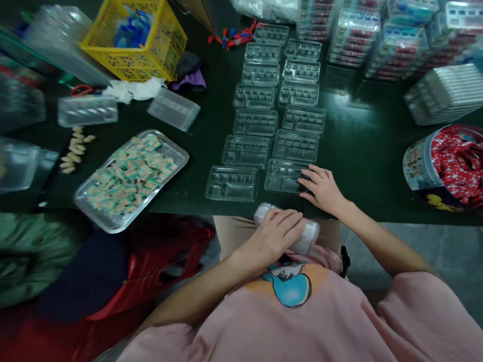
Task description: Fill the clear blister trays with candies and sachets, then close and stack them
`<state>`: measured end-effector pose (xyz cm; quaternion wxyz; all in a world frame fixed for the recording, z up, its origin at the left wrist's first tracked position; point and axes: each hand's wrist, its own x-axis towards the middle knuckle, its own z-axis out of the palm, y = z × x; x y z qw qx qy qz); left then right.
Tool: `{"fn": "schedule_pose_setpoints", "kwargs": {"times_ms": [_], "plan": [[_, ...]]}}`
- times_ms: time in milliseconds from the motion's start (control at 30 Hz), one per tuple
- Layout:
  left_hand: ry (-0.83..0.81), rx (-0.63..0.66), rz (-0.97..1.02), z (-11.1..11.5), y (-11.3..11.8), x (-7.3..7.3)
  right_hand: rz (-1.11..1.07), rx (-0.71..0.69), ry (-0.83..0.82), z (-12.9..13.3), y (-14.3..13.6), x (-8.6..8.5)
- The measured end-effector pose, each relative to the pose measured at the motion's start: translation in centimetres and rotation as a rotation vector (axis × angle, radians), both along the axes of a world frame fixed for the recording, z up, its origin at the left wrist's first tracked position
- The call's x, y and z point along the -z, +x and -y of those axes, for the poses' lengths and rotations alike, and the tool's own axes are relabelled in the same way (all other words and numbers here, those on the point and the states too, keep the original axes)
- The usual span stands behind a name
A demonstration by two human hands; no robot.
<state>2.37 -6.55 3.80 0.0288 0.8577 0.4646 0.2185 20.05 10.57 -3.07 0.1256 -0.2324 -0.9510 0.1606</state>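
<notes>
My left hand (pixel 279 231) is wrapped over a stack of clear plastic trays (pixel 305 240) held against my lap at the table's front edge. My right hand (pixel 321 188) has its fingers spread over the right end of a clear compartment tray (pixel 283 176), the nearest one in the right-hand row. Its fingertips touch or hover just over the rim; I cannot tell which. Beside that tray, to the left, lies another clear tray (pixel 231 184). Two rows of these trays run away from me across the dark green table (pixel 181 186).
At left, a metal tray (pixel 181 150) holds many small wrapped pieces, near a yellow basket (pixel 166 50). A tub of red packets (pixel 418 166), a stack of grey-white trays (pixel 437 95) and filled packs (pixel 354 40) stand at right. A red chair (pixel 132 281) is below left.
</notes>
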Motion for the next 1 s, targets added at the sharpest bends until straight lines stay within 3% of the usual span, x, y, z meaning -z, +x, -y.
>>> {"fn": "schedule_pose_setpoints", "kwargs": {"times_ms": [100, 200, 300, 367, 500, 600, 700, 867, 1000], "plan": [[0.031, 0.002, -0.010, -1.1, 0.8, -0.4, -0.130, 0.091, -0.213, -0.1, 0.3, -1.2], [0.088, 0.024, -0.013, -3.0, 2.1, -1.0, -0.234, 0.147, -0.733, -0.1, 2.3, -3.7], [0.158, 0.056, -0.006, -5.8, 4.2, -1.5, -0.185, 0.105, -1.221, -1.0, 5.8, -6.9], [0.210, 0.096, 0.007, -7.9, 5.9, -1.7, -0.149, 0.119, -1.350, -2.2, 8.4, -8.8], [0.293, 0.217, 0.032, -12.8, 8.9, -1.4, -0.159, 0.245, -1.388, -4.8, 12.4, -11.3], [0.341, 0.285, 0.060, -16.1, 10.0, -0.3, -0.206, 0.370, -1.457, -6.8, 13.9, -11.1], [0.342, 0.304, 0.078, -18.4, 10.1, 1.2, -0.264, 0.467, -1.555, -8.4, 14.1, -9.6], [0.299, 0.300, 0.061, -19.6, 9.4, 3.1, -0.242, 0.504, -1.615, -10.1, 13.3, -6.8], [0.288, 0.285, 0.067, -20.3, 9.0, 3.6, -0.211, 0.489, -1.604, -11.3, 12.5, -6.2]]}}
